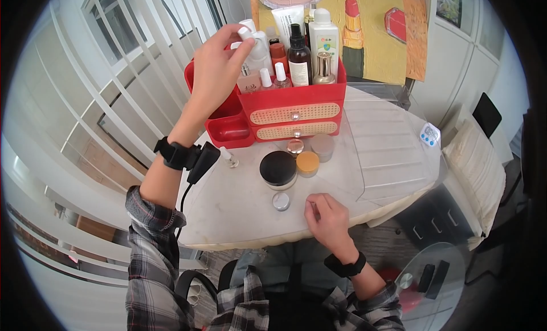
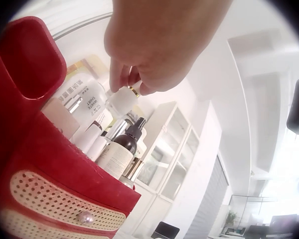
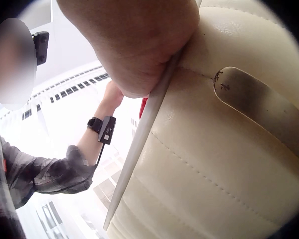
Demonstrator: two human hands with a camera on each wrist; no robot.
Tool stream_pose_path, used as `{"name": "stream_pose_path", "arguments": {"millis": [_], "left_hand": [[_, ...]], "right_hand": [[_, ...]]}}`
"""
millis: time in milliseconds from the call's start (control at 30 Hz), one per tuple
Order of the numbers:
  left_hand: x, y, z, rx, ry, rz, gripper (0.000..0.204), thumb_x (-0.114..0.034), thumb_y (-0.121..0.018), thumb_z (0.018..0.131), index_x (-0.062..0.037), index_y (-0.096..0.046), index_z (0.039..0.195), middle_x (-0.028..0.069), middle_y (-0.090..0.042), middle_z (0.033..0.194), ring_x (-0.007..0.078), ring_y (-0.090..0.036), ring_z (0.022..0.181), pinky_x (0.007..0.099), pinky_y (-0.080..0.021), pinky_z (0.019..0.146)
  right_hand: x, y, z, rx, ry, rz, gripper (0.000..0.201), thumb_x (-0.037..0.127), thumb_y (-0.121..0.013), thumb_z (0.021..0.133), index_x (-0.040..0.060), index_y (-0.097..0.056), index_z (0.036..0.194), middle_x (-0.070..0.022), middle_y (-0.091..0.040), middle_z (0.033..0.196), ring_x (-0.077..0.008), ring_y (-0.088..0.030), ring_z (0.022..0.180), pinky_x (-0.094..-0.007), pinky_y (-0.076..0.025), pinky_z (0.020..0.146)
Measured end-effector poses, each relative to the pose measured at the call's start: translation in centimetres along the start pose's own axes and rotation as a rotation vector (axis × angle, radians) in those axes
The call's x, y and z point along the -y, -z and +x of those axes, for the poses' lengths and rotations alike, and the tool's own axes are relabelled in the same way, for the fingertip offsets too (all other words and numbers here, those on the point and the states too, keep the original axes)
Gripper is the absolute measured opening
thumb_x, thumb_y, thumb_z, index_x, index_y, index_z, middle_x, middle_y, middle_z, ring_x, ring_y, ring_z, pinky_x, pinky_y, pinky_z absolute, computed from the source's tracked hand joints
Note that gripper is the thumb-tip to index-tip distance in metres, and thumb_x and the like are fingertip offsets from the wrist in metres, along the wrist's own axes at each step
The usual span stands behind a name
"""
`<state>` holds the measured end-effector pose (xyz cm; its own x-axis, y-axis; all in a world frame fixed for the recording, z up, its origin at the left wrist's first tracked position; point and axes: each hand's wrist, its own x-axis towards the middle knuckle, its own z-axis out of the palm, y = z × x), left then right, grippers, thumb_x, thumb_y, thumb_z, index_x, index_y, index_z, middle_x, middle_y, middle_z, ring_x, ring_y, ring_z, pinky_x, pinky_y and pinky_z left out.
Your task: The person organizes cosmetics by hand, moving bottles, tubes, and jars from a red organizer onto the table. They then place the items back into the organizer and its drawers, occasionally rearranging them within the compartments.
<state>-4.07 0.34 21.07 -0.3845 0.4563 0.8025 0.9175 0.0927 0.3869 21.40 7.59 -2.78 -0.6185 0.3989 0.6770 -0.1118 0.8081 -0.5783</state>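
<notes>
My left hand [image 1: 219,63] is up at the left part of the red cosmetics organizer [image 1: 296,91]. Its thumb and fingers pinch the top of a small frosted bottle [image 2: 121,101] with a gold ring at its neck. A large white printed bottle [image 2: 84,97] stands right beside it, among several bottles and tubes. My right hand [image 1: 329,220] rests at the table's front edge with its fingers loosely curled and nothing in them. Nearest to it lies a small silver-lidded jar [image 1: 281,201]. Behind that stand a black-lidded jar [image 1: 278,169] and a yellow-lidded jar [image 1: 307,164].
A small clear bottle [image 1: 229,157] lies left on the white table [image 1: 228,217]. A pinkish jar [image 1: 322,147] stands before the organizer's drawers. Clear ribbed plastic [image 1: 393,154] covers the table's right side. Behind rises a painted board [image 1: 382,34] with a lipstick picture.
</notes>
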Motion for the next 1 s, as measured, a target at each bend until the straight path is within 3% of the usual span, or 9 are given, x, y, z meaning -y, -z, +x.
{"name": "stream_pose_path", "arguments": {"millis": [133, 200, 300, 500, 733, 767, 833, 933, 1000], "left_hand": [[2.0, -2.0, 2.2, 0.018, -0.117, -0.019, 0.035, -0.026, -0.073, 0.094, -0.0014, -0.068, 0.119, 0.0148, -0.073, 0.111, 0.0264, -0.072, 0.102, 0.0347, -0.054, 0.089], [2.8, -2.6, 3.0, 0.040, -0.297, 0.178, 0.033, -0.025, -0.074, 0.092, -0.0026, -0.070, 0.116, 0.0161, -0.070, 0.118, 0.0306, -0.068, 0.108, 0.0383, -0.052, 0.094], [3.7, -3.0, 3.7, 0.056, -0.356, 0.263, 0.033, -0.026, -0.075, 0.091, -0.0038, -0.071, 0.116, 0.0164, -0.066, 0.126, 0.0338, -0.063, 0.115, 0.0414, -0.049, 0.098], [4.4, -3.6, 3.9, 0.071, -0.347, 0.348, 0.034, -0.029, -0.075, 0.091, -0.0060, -0.072, 0.116, 0.0143, -0.060, 0.136, 0.0360, -0.052, 0.128, 0.0444, -0.042, 0.108], [4.9, -3.7, 4.2, 0.056, -0.369, 0.412, 0.036, -0.033, -0.076, 0.091, -0.0076, -0.073, 0.116, 0.0127, -0.058, 0.140, 0.0354, -0.048, 0.133, 0.0459, -0.039, 0.111], [5.0, -3.7, 4.2, 0.063, -0.344, 0.415, 0.036, -0.033, -0.076, 0.091, -0.0079, -0.073, 0.117, 0.0123, -0.057, 0.142, 0.0349, -0.048, 0.133, 0.0454, -0.040, 0.111], [5.0, -3.6, 4.1, 0.069, -0.318, 0.417, 0.036, -0.033, -0.076, 0.091, -0.0081, -0.073, 0.118, 0.0119, -0.056, 0.144, 0.0344, -0.048, 0.134, 0.0449, -0.040, 0.110], [4.4, -3.4, 3.8, 0.061, -0.269, 0.287, 0.037, -0.032, -0.075, 0.092, -0.0074, -0.072, 0.119, 0.0113, -0.057, 0.146, 0.0324, -0.050, 0.133, 0.0423, -0.044, 0.106], [3.9, -3.2, 3.6, -0.029, -0.237, 0.210, 0.038, -0.031, -0.075, 0.092, -0.0047, -0.071, 0.119, 0.0125, -0.062, 0.139, 0.0262, -0.061, 0.121, 0.0376, -0.050, 0.097]], "right_hand": [[-0.1, 0.0, 0.0, 0.002, -0.005, 0.010, 0.012, 0.002, -0.073, 0.082, 0.0061, -0.066, 0.091, -0.0080, -0.063, 0.079, -0.0284, -0.064, 0.064, -0.0377, -0.053, 0.058], [-0.2, 0.0, -0.1, 0.002, -0.003, 0.011, 0.012, 0.002, -0.073, 0.082, 0.0061, -0.066, 0.091, -0.0081, -0.063, 0.079, -0.0285, -0.064, 0.065, -0.0377, -0.053, 0.058], [-0.1, 0.1, 0.0, 0.006, -0.006, 0.020, 0.012, 0.002, -0.074, 0.082, 0.0061, -0.066, 0.091, -0.0084, -0.064, 0.080, -0.0288, -0.064, 0.065, -0.0377, -0.053, 0.059], [0.0, 0.1, 0.0, 0.003, 0.002, 0.015, 0.013, 0.002, -0.074, 0.082, 0.0061, -0.066, 0.091, -0.0086, -0.064, 0.081, -0.0290, -0.065, 0.066, -0.0376, -0.053, 0.059], [0.0, 0.1, 0.1, -0.001, 0.009, 0.009, 0.013, 0.002, -0.074, 0.082, 0.0061, -0.065, 0.091, -0.0083, -0.063, 0.079, -0.0290, -0.064, 0.065, -0.0374, -0.053, 0.058], [-0.1, 0.1, 0.1, 0.000, 0.010, 0.010, 0.013, 0.002, -0.074, 0.082, 0.0061, -0.065, 0.091, -0.0083, -0.063, 0.079, -0.0290, -0.064, 0.065, -0.0374, -0.053, 0.058], [-0.2, 0.0, 0.1, -0.016, 0.060, 0.001, 0.014, -0.001, -0.073, 0.084, 0.0059, -0.065, 0.093, -0.0062, -0.062, 0.077, -0.0196, -0.061, 0.056, -0.0319, -0.049, 0.053], [-0.2, 0.1, 0.2, -0.015, 0.059, -0.002, 0.015, -0.002, -0.073, 0.083, 0.0058, -0.064, 0.093, -0.0061, -0.062, 0.077, -0.0195, -0.060, 0.056, -0.0316, -0.049, 0.052], [-0.2, 0.1, 0.1, -0.016, 0.059, 0.000, 0.015, -0.002, -0.073, 0.083, 0.0058, -0.064, 0.093, -0.0061, -0.062, 0.077, -0.0194, -0.060, 0.056, -0.0316, -0.049, 0.052]]}}
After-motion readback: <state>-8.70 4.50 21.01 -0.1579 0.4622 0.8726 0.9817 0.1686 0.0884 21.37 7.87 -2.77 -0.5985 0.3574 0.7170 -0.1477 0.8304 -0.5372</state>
